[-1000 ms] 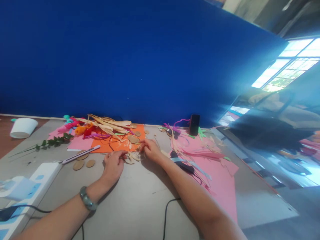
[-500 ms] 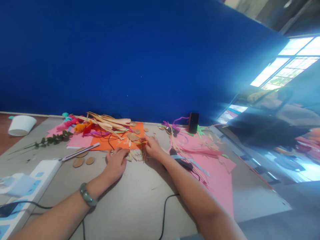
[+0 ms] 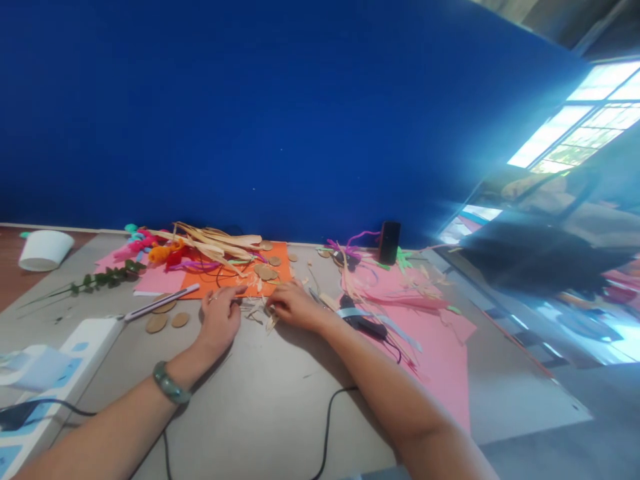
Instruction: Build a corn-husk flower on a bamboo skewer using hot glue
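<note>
My right hand (image 3: 296, 307) is closed, its fingers pinched low over the pale dried husk scraps (image 3: 255, 311) at the front edge of the orange paper (image 3: 276, 257). A pale scrap shows under its fingertips. To the left, my left hand (image 3: 221, 317) rests with its fingers stretched forward and apart, by the paper's front edge; I see nothing in it. Thin wooden discs (image 3: 266, 272) lie on the orange paper beyond both hands. Long dried husk strips (image 3: 220, 241) are heaped at its back.
A white power strip (image 3: 85, 357), a pen (image 3: 163, 303) and a leafy sprig (image 3: 107, 277) lie to the left, near a white cup (image 3: 46, 250). On the right are pink paper (image 3: 440, 373), a black corded tool (image 3: 367, 325) and an upright black box (image 3: 389, 243). A blue partition (image 3: 280, 120) stands behind.
My right hand has drawn back from the discs towards the scraps, its fingers now curled down. My left hand has shifted slightly left and forward, away from the scraps.
</note>
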`<state>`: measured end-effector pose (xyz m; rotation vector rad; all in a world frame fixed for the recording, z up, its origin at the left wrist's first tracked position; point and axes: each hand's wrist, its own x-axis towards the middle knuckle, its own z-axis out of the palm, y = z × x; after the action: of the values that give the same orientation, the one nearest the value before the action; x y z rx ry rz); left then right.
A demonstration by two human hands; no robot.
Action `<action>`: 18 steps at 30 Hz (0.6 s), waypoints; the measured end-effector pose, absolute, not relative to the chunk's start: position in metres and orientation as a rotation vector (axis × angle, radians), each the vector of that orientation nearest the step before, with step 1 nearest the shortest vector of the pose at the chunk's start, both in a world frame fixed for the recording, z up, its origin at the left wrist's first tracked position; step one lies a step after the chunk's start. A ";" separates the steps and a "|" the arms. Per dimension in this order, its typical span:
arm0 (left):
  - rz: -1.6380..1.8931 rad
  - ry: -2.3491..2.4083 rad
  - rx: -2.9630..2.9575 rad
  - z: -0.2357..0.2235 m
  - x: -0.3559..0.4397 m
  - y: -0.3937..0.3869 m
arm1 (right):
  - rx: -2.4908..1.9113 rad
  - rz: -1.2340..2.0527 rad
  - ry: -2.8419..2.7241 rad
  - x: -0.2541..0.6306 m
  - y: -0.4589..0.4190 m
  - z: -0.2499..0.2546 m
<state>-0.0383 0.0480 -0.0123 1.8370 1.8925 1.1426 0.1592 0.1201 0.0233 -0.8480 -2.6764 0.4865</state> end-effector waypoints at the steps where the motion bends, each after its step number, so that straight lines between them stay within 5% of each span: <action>1: 1.086 1.895 1.836 -0.013 -0.038 0.049 | -0.830 0.489 -2.707 0.159 0.119 0.024; 18: 1.030 1.896 2.024 -0.014 -0.034 0.043 | -0.928 0.417 -2.706 0.157 0.114 0.026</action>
<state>-0.0343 0.0431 -0.0143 2.0236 1.8959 1.0300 0.1575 0.1141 0.0263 -0.9276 -2.7059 0.4174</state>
